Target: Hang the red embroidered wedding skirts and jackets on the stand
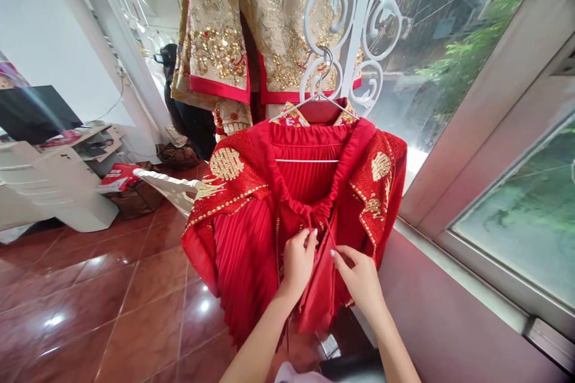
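Note:
A red pleated skirt point(245, 251) with a gathered waistband hangs on a wire hanger point(306, 161), together with a red jacket point(390, 191) embroidered in gold. From the front of the waistband come two thin red drawstrings point(329, 232). My left hand point(300, 257) pinches one string just below the waistband. To its right, my right hand point(357, 275) is closed, thumb against forefinger, on the other string. The hands are a short way apart, in front of the skirt.
The hanger's hook sits on a white scrolled metal stand point(359, 24). Behind hangs a gold sequined garment point(287, 30) with red trim. A window frame point(476, 131) and ledge stand at right. Left are a white desk point(58, 179), a monitor point(38, 111) and bags point(135, 191) on the tiled floor.

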The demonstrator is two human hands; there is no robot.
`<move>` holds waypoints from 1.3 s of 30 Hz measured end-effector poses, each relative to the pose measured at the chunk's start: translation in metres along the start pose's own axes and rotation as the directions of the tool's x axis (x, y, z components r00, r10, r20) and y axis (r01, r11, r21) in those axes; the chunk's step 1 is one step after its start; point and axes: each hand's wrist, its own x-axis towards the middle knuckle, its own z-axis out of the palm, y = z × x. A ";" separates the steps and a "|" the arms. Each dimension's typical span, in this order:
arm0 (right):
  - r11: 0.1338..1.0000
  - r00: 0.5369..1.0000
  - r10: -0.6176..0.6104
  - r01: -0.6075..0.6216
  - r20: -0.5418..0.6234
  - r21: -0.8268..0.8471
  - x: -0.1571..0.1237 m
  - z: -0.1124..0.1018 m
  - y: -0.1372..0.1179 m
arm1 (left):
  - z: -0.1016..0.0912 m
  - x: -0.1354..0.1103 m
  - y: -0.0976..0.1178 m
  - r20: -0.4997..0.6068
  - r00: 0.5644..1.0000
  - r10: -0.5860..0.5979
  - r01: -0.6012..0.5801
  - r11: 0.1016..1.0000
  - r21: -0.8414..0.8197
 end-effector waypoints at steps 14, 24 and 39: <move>0.755 0.962 0.105 -0.242 0.252 0.610 0.001 0.038 -0.027 | -0.016 -0.051 -0.007 0.326 0.888 -0.325 0.457 0.714 -0.531; 0.759 0.984 0.121 -0.175 0.127 0.627 -0.008 0.036 -0.026 | -0.031 -0.050 0.005 0.271 0.818 -0.507 0.462 0.298 -0.836; 0.851 0.990 -0.007 -0.069 0.142 0.521 -0.022 0.033 -0.035 | -0.058 -0.013 0.061 0.044 0.980 0.196 -0.191 0.846 0.497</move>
